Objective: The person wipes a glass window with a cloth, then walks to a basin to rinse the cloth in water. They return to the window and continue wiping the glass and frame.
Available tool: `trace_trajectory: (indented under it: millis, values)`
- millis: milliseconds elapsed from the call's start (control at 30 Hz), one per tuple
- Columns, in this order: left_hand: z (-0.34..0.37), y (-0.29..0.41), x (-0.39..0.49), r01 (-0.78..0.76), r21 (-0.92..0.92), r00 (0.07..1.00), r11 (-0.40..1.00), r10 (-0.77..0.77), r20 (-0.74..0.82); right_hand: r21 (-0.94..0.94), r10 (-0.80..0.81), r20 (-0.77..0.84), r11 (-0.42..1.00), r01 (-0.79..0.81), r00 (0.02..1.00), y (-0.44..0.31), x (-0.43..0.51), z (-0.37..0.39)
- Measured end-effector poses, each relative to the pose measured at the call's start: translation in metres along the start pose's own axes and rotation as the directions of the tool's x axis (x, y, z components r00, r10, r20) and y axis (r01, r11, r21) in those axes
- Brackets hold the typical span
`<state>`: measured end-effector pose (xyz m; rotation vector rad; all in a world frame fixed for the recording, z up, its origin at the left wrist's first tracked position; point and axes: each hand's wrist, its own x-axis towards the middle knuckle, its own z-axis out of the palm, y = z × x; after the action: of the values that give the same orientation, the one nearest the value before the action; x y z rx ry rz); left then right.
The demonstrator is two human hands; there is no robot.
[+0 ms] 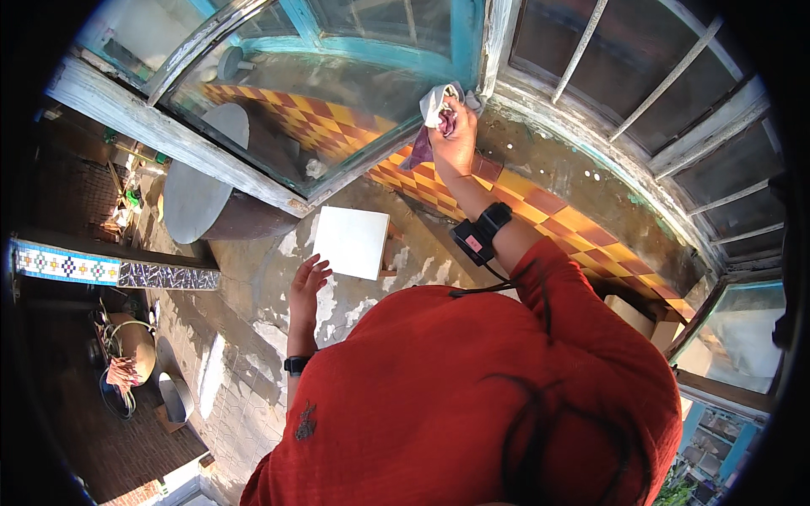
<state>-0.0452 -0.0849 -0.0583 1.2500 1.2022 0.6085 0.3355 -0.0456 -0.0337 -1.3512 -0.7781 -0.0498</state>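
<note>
In my right hand (pixel 457 142) is a bunched grey-and-purple cloth (pixel 436 104). The hand reaches up to where an open window sash (pixel 380 148) meets the white-painted window frame (pixel 497 57), and the cloth covers part of that corner. Whether it presses on the glass pane (pixel 304 126) or on the wood is hard to tell. My left hand (pixel 309 278) hangs by my side with fingers parted and nothing in it. Beyond its fingertips, lower down, is a white-topped stool (pixel 352 241).
A window sill (pixel 550 152) with flaking paint runs right, above yellow-and-brown wall tiles (pixel 531 196). White bars (pixel 664 79) guard the panes behind it. A large vat with a round grey lid (pixel 190 196) stands left beneath the open sash. Another sash (pixel 734 335) juts out at right.
</note>
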Motion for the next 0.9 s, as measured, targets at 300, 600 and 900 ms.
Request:
trace_trajectory:
  millis: [300, 600, 900]
  values:
    - [-0.003, 0.003, 0.007, -0.032, 0.013, 0.999, 0.999, 0.032, -0.007, 0.058, -0.166, 0.295, 0.986, 0.156, 0.941, -0.021, -0.014, 0.000]
    - [-0.023, -0.013, -0.004, 0.029, -0.040, 0.996, 0.999, -0.032, -0.086, 0.054, -0.136, 0.045, 0.990, 0.133, 0.990, -0.024, 0.038, 0.001]
    - [-0.027, -0.014, 0.003, 0.021, -0.050, 0.997, 0.999, -0.025, -0.079, 0.202, 0.009, 0.632, 0.963, -0.176, 0.775, -0.015, -0.039, 0.005]
